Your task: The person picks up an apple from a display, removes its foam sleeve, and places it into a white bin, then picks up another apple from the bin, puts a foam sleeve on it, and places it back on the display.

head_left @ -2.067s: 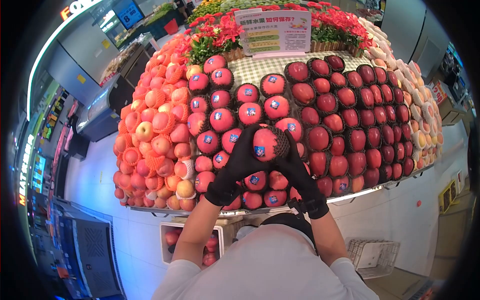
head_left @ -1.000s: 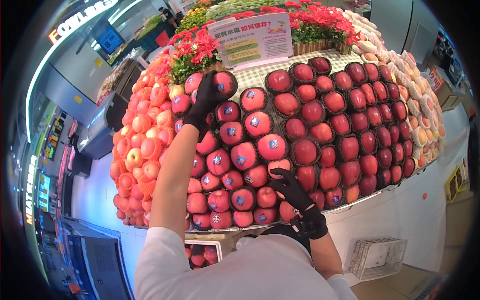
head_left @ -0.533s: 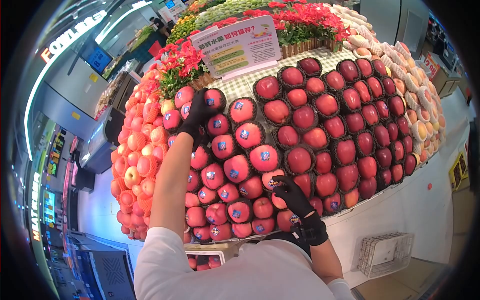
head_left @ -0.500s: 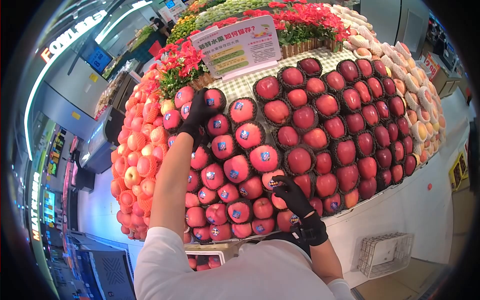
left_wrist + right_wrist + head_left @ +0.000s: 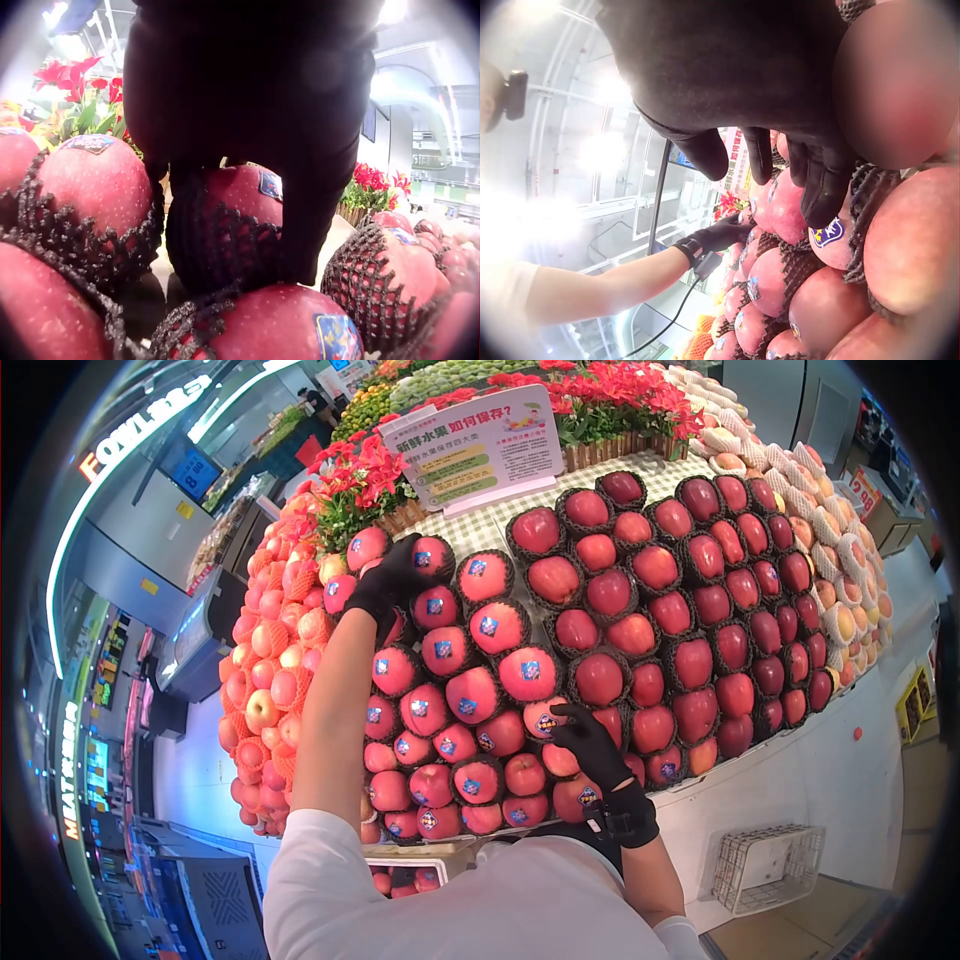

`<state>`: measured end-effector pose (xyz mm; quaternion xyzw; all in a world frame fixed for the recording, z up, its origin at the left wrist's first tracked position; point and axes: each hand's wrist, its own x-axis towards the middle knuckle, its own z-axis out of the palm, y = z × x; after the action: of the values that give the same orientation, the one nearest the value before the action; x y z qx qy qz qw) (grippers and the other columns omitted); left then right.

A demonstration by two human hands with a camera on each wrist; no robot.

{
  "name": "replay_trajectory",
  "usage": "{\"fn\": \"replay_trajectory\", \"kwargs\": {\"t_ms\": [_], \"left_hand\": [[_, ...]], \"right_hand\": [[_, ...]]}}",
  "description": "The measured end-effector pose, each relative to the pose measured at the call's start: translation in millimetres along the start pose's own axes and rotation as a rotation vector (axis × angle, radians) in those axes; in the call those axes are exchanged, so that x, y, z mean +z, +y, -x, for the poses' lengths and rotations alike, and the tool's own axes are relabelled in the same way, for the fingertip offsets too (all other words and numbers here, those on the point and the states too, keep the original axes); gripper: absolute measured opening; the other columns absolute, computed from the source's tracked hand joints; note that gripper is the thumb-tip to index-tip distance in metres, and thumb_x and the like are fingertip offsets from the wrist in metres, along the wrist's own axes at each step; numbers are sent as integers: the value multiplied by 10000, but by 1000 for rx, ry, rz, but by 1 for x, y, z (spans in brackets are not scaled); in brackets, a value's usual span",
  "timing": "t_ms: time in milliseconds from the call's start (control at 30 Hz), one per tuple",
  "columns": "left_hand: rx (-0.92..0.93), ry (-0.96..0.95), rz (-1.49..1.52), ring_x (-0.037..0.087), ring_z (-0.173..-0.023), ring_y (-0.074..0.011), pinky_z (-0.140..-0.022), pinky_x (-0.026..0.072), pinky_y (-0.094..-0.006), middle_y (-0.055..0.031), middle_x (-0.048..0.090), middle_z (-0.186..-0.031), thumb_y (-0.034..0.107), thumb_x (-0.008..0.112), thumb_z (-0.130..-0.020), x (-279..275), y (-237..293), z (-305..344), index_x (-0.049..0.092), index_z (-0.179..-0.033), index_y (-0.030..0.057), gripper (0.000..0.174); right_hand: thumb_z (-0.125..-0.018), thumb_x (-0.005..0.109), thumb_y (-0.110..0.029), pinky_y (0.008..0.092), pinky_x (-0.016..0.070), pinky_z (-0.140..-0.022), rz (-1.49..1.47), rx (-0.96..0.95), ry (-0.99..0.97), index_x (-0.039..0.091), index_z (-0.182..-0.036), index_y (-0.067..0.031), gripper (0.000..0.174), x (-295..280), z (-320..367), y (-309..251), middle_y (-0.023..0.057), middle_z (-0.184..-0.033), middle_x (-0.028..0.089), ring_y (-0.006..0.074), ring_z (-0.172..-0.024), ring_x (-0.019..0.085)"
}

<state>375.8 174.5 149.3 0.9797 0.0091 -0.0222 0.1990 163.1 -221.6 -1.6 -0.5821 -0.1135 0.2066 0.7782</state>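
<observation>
My left hand, in a black glove, reaches to the back left of the apple rows. In the left wrist view its fingers and thumb come down on both sides of a red apple in a black foam net, gripping it among neighbouring apples. Another netted apple with a blue sticker sits just right of that hand in the head view. My right hand, also gloved in black, hovers over the front rows with loosely bent fingers, holding nothing. Its fingertips are right by a stickered apple in the right wrist view.
Darker red apples fill the right side, beside white-netted fruit. Orange-netted fruit lies on the left. A sign and red flowers stand behind. A white crate sits on the floor.
Both hands held an apple over the middle rows at first. The left hand then went to the back left, the right to the front. Lately the left hand has shifted only slightly.
</observation>
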Motion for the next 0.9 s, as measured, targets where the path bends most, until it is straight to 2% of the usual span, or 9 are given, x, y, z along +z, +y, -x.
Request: {"fn": "replay_trajectory", "kwargs": {"t_ms": [167, 300, 400, 500, 567, 633, 700, 800, 900], "left_hand": [[20, 17, -20, 402, -1373, -313, -1100, 396, -382, -213, 409, -1475, 288, 951, -530, 3, -20, -18, 262, -1509, 29, 1225], [28, 38, 11, 372, -1396, -319, -1139, 347, -387, -216, 383, -1498, 302, 962, -505, -2, 2, -11, 234, -1513, -4, 1280], [45, 66, 1, 395, -1378, -342, -1127, 362, -391, -236, 408, -1474, 322, 960, -500, 2, -6, -21, 241, -1509, -9, 1282], [51, 55, -230, 401, -1375, -321, -1085, 407, -401, -232, 381, -1498, 332, 964, -502, 6, -8, -34, 240, -1518, 11, 1288], [62, 42, -17, 423, -1358, -321, -1047, 441, -402, -223, 398, -1489, 318, 967, -489, 19, -22, -41, 252, -1514, 13, 1286], [68, 52, 51, 439, -1341, -340, -1044, 442, -403, -225, 428, -1462, 322, 964, -473, 23, -34, -45, 287, -1495, 2, 1267], [69, 85, -27, 450, -1322, -379, -1075, 409, -403, -240, 472, -1417, 346, 955, -453, 21, -38, -44, 346, -1461, -22, 1234], [67, 118, -187, 489, -1271, -372, -1030, 441, -405, -217, 523, -1350, 283, 951, -459, 16, -23, -35, 468, -1368, 7, 1066], [115, 165, -56, 530, -1205, -350, -986, 464, -406, -186, 563, -1276, 228, 938, -474, 15, -12, -20, 535, -1270, 57, 908]], "right_hand": [[-918, 653, -149, 286, 467, -853, 36, -26, 8, 575, -1239, -89, 336, 2, 0, -2, 50, -1120, 594, 130, -978, 542], [-919, 660, -168, 290, 466, -854, 63, -36, 9, 581, -1235, -93, 334, 4, -1, -2, 52, -1112, 597, 131, -966, 541], [-917, 666, -179, 290, 465, -854, 86, -21, 5, 586, -1230, -91, 335, 5, 2, -8, 54, -1105, 598, 132, -969, 542], [-916, 667, -183, 286, 462, -849, 76, 1, 1, 590, -1224, -87, 332, 5, 2, -8, 54, -1097, 597, 130, -969, 539], [-914, 667, -178, 282, 460, -837, 54, 3, 6, 590, -1224, -84, 333, 4, 1, -6, 48, -1083, 593, 124, -954, 534], [-913, 664, -169, 276, 458, -816, 26, 0, 19, 587, -1229, -81, 337, 4, 2, -6, 37, -1059, 585, 113, -926, 525], [-912, 661, -155, 265, 455, -781, 47, -11, 17, 581, -1235, -76, 342, 1, 0, 0, 25, -1033, 574, 101, -882, 511], [-914, 655, -137, 248, 448, -733, 34, -20, 7, 573, -1242, -71, 345, -4, 2, 2, 9, -1004, 560, 85, -829, 491], [-916, 647, -124, 238, 442, -709, 71, -52, 4, 569, -1245, -70, 342, -6, 3, -2, 2, -995, 554, 77, -806, 479]]}}
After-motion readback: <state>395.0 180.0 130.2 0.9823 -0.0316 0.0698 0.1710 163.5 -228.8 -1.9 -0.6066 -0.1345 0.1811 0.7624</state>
